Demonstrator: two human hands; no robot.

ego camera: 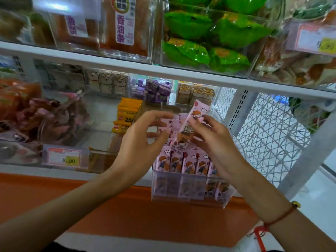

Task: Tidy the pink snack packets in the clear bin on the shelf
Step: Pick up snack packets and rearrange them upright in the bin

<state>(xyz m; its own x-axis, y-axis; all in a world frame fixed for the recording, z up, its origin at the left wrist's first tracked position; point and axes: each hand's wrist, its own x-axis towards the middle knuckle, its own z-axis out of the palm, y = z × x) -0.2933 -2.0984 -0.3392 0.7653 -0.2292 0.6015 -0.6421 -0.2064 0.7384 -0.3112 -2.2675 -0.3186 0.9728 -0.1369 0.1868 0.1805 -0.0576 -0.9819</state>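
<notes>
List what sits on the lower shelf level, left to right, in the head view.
Bin of reddish-pink packets → price tag → yellow packets → left hand → lifted pink packet → right hand → wire mesh side panel.

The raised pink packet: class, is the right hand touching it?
Touching. The head view shows the right hand with fingers curled round the raised pink packet, holding it above the clear bin.
</notes>
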